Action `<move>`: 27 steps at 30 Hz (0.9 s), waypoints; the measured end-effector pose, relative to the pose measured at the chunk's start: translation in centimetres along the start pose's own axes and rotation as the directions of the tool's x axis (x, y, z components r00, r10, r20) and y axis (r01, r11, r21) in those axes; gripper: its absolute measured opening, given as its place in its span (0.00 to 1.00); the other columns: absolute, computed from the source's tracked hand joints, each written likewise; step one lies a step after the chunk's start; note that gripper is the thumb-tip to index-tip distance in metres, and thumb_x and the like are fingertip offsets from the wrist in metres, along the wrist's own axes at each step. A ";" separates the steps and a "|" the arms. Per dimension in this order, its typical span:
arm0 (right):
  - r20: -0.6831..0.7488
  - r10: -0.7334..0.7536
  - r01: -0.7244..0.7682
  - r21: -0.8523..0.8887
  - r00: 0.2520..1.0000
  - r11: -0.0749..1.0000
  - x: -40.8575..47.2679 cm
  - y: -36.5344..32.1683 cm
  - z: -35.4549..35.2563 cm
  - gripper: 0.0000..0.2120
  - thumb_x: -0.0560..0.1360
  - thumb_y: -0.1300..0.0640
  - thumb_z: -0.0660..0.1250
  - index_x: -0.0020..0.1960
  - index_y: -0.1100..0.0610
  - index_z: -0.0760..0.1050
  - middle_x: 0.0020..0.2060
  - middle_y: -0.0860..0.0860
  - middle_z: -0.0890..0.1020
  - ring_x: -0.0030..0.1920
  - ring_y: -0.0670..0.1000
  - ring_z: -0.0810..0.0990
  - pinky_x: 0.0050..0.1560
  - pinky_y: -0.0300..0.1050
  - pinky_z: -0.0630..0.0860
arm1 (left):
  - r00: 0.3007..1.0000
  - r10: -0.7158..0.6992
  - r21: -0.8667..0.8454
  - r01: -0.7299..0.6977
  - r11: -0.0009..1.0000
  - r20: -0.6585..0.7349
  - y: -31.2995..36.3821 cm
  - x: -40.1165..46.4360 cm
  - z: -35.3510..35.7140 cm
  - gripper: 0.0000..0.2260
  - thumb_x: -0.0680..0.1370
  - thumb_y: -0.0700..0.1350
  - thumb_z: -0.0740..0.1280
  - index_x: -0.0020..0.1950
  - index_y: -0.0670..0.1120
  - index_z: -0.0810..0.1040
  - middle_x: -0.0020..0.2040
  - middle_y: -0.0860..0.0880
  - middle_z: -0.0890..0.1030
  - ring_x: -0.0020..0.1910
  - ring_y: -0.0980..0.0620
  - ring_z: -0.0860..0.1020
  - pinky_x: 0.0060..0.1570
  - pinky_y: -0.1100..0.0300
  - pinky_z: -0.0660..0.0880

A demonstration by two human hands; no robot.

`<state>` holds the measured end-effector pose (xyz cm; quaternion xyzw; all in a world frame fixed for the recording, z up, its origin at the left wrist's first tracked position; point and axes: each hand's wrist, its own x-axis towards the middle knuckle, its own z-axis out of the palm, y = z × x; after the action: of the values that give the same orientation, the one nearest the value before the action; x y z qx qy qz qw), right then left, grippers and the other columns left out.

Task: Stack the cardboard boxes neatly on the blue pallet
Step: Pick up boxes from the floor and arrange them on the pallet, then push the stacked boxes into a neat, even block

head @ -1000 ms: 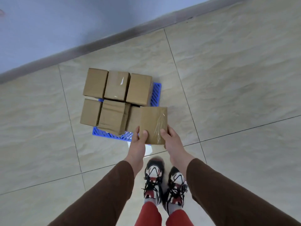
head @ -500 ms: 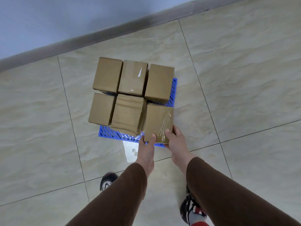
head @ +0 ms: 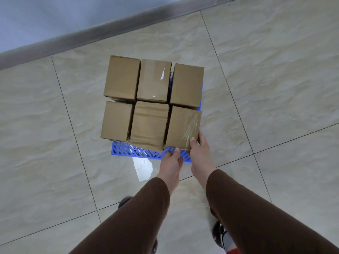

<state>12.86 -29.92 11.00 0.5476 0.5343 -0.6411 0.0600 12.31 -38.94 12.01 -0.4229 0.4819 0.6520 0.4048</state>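
**Six boxes on the pallet, last one being seated**

Two hands meet at the near right corner of the stack. The right hand [head: 199, 153] grasps the taped cardboard box [head: 183, 127] at its near right corner, thumb on top and fingers round the side. The left hand [head: 171, 162] touches that box's near bottom edge; its fingertips are hidden, so I cannot tell whether it grips. This box sits at the near right corner of the blue pallet [head: 145, 153], just beside the wrinkled middle box [head: 149, 124], completing two rows of three on top.

Risk, as I judge it: the box looks slightly skewed and close to the pallet's right edge, so a careless release could leave it overhanging or nudge its neighbour.

Compared with a second ago, when the box was held out over the pallet's near edge, it now lies in line with the others.
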 end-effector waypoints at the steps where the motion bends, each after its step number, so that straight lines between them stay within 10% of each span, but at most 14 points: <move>1: -0.019 0.000 0.000 0.009 1.000 1.000 -0.2 0.1 0.0 0.22 0.84 0.56 0.58 0.78 0.49 0.65 0.69 0.46 0.75 0.65 0.46 0.76 0.67 0.47 0.73 | 1.000 -0.022 0.021 0.022 1.000 0.016 0.2 -0.5 -0.6 0.22 0.85 0.42 0.62 0.77 0.38 0.65 0.76 0.41 0.70 0.75 0.49 0.70 0.74 0.53 0.67; 5: -0.177 0.056 -0.050 0.036 0.983 0.998 -1.8 2.2 -0.9 0.24 0.85 0.50 0.57 0.80 0.54 0.61 0.73 0.47 0.69 0.67 0.44 0.69 0.62 0.40 0.65 | 0.997 -0.075 0.140 0.071 0.988 0.017 1.2 -3.1 -5.5 0.27 0.85 0.42 0.61 0.82 0.41 0.56 0.78 0.45 0.66 0.77 0.48 0.65 0.76 0.50 0.64; 9: -0.285 0.198 -0.193 0.045 0.938 0.980 -2.7 6.7 -1.4 0.20 0.84 0.48 0.58 0.69 0.60 0.71 0.53 0.54 0.74 0.47 0.50 0.73 0.53 0.47 0.68 | 0.990 -0.021 0.227 0.052 0.972 -0.138 3.0 -2.4 -12.0 0.28 0.84 0.45 0.64 0.82 0.42 0.57 0.76 0.44 0.70 0.74 0.46 0.70 0.75 0.50 0.65; 13: -0.193 0.364 -0.341 0.141 0.911 0.929 -2.1 9.8 0.6 0.22 0.81 0.40 0.62 0.66 0.56 0.72 0.44 0.51 0.76 0.42 0.49 0.76 0.49 0.48 0.73 | 0.966 0.075 0.285 -0.002 0.958 -0.246 5.0 1.0 -15.8 0.33 0.81 0.49 0.68 0.81 0.40 0.57 0.57 0.48 0.76 0.60 0.49 0.73 0.72 0.56 0.66; 17: -0.070 0.423 -0.395 0.247 0.904 0.885 -0.1 11.4 3.4 0.32 0.79 0.36 0.63 0.73 0.57 0.69 0.60 0.61 0.77 0.60 0.59 0.79 0.62 0.51 0.77 | 0.953 0.050 0.311 0.048 0.949 -0.300 5.5 5.3 -18.1 0.39 0.77 0.58 0.71 0.78 0.36 0.62 0.72 0.35 0.71 0.68 0.44 0.74 0.74 0.54 0.65; 27: 0.035 0.445 -0.426 0.364 0.895 0.828 3.7 12.7 5.6 0.39 0.75 0.33 0.66 0.77 0.55 0.64 0.71 0.52 0.73 0.69 0.53 0.74 0.68 0.48 0.72 | 0.978 0.064 0.118 -0.041 0.992 -0.196 5.9 11.3 -18.9 0.28 0.67 0.68 0.71 0.56 0.48 0.79 0.59 0.48 0.81 0.58 0.54 0.79 0.64 0.60 0.71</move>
<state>16.22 -37.60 -0.67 0.6729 0.2692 -0.6833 0.0887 6.31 -57.13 -0.28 -0.4497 0.5672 0.5883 0.3605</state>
